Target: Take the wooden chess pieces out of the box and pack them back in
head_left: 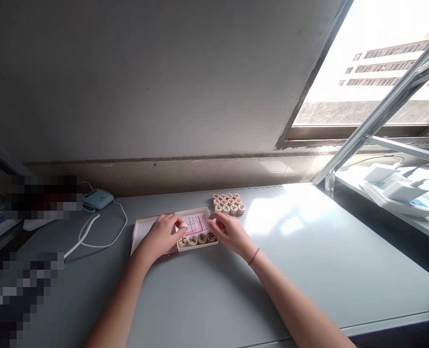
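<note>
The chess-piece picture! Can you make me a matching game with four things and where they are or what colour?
1. Bracelet
2. Plug-in gadget
3. Window
4. Round pieces in the box

A. High up on the right side of the picture
B. In a row, with black marks on top
C. Red, around the right wrist
D. Light blue, left of the open box

Pairs: 1-C, 2-D, 3-A, 4-B

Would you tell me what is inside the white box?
In the white box, four round pieces with black characters line the near side, beside a pink-lined sheet. Whatever lies beneath them is covered, and the left hand hides part of the left side.
</note>
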Demonstrator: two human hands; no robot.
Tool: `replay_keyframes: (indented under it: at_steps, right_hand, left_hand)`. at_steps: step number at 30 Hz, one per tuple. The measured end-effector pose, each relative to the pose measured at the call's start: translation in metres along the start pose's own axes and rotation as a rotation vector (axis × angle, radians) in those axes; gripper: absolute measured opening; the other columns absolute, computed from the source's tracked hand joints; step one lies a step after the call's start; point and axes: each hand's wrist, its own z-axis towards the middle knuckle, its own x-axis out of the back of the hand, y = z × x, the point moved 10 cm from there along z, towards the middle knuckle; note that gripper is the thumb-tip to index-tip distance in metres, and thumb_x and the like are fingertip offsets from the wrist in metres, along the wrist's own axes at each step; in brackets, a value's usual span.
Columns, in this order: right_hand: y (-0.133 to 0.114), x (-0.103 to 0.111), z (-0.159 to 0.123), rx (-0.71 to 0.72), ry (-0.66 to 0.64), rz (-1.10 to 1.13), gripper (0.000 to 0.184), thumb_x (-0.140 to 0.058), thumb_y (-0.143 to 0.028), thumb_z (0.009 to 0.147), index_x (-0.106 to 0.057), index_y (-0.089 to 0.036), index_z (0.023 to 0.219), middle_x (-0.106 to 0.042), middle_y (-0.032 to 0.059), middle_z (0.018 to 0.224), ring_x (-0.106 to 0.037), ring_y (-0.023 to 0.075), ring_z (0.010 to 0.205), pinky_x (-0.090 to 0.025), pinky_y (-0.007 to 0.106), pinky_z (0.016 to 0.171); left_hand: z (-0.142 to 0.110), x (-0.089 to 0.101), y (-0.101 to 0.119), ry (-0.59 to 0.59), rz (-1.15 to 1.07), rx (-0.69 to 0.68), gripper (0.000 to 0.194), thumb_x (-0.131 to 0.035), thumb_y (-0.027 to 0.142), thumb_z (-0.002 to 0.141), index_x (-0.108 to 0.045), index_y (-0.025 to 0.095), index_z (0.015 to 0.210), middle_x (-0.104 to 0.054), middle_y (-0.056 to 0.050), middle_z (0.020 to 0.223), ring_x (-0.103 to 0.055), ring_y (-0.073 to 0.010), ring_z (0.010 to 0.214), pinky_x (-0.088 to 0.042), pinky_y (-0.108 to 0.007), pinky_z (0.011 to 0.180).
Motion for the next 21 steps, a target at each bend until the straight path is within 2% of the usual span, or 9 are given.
replay_keyframes:
  at_steps: [2,4,6,9,12,15,18,21]
  right_hand:
    - [-0.021,0.010,-0.004,0.150,0.109,0.018,0.025,-0.051,-0.039,0.089,-0.061,-0.019,0.100,-0.062,0.0041,0.080,-0.051,0.0116,0.059,-0.042,0.024,0.056]
    - [-0.045,0.014,-0.011,0.309,0.162,0.050,0.025,-0.056,-0.033,0.086,-0.058,-0.020,0.108,-0.064,0.0072,0.097,-0.054,0.0113,0.064,-0.046,0.024,0.060]
    - [-0.060,0.016,-0.017,0.405,0.200,0.067,0.020,-0.055,-0.026,0.087,-0.059,-0.022,0.106,-0.065,0.0070,0.104,-0.057,0.0103,0.066,-0.048,0.023,0.061]
    - [-0.064,0.022,-0.018,0.429,0.242,0.054,0.013,-0.052,-0.022,0.089,-0.061,-0.022,0.098,-0.068,0.0048,0.101,-0.055,0.0078,0.059,-0.046,0.021,0.058]
    - [-0.046,0.032,-0.011,0.304,0.226,-0.020,0.011,-0.054,-0.025,0.087,-0.062,-0.021,0.092,-0.068,0.0041,0.097,-0.052,0.0069,0.054,-0.044,0.021,0.056]
    - [-0.006,0.039,-0.001,0.032,0.144,-0.183,0.008,-0.056,-0.024,0.082,-0.063,-0.021,0.084,-0.068,0.0014,0.088,-0.052,0.0083,0.054,-0.041,0.023,0.055]
    - [0.025,0.033,0.000,-0.157,-0.006,-0.323,0.007,-0.057,-0.023,0.080,-0.064,-0.022,0.080,-0.068,0.0001,0.082,-0.057,0.0121,0.062,-0.038,0.023,0.055]
    - [0.038,0.022,-0.002,-0.232,-0.113,-0.392,0.010,-0.056,-0.026,0.082,-0.065,-0.023,0.080,-0.068,0.0011,0.080,-0.059,0.0146,0.069,-0.036,0.024,0.055]
  left_hand:
    - [0.001,0.004,0.005,0.075,-0.140,-0.010,0.025,-0.051,0.046,0.083,-0.060,0.023,0.087,-0.064,-0.002,0.091,-0.057,-0.0225,0.096,-0.044,-0.033,0.085]
    - [0.001,-0.001,0.010,0.078,-0.302,0.002,0.032,-0.053,0.052,0.082,-0.061,0.023,0.095,-0.065,-0.001,0.090,-0.059,-0.0197,0.087,-0.046,-0.030,0.078]
    - [0.001,-0.013,0.017,0.016,-0.439,0.009,0.039,-0.055,0.055,0.080,-0.061,0.022,0.100,-0.065,-0.001,0.086,-0.059,-0.0176,0.079,-0.047,-0.028,0.071]
    - [0.000,-0.027,0.025,-0.079,-0.565,0.006,0.046,-0.057,0.057,0.079,-0.060,0.020,0.106,-0.066,-0.002,0.086,-0.060,-0.0176,0.078,-0.049,-0.027,0.065]
    - [0.001,-0.026,0.020,-0.074,-0.480,0.009,0.048,-0.051,0.058,0.082,-0.060,0.021,0.111,-0.067,-0.004,0.095,-0.060,-0.0196,0.083,-0.050,-0.029,0.069]
    - [0.003,-0.013,0.010,-0.008,-0.186,-0.008,0.038,-0.045,0.050,0.086,-0.065,0.023,0.104,-0.067,-0.005,0.105,-0.058,-0.0238,0.096,-0.047,-0.036,0.085]
    - [0.002,-0.007,-0.003,-0.027,0.036,0.019,0.031,-0.046,0.042,0.084,-0.068,0.024,0.098,-0.065,-0.005,0.108,-0.052,-0.0280,0.110,-0.041,-0.041,0.096]
    - [0.001,-0.009,-0.012,-0.071,0.123,0.047,0.030,-0.047,0.041,0.083,-0.069,0.025,0.097,-0.063,-0.006,0.105,-0.052,-0.0274,0.111,-0.042,-0.037,0.094]
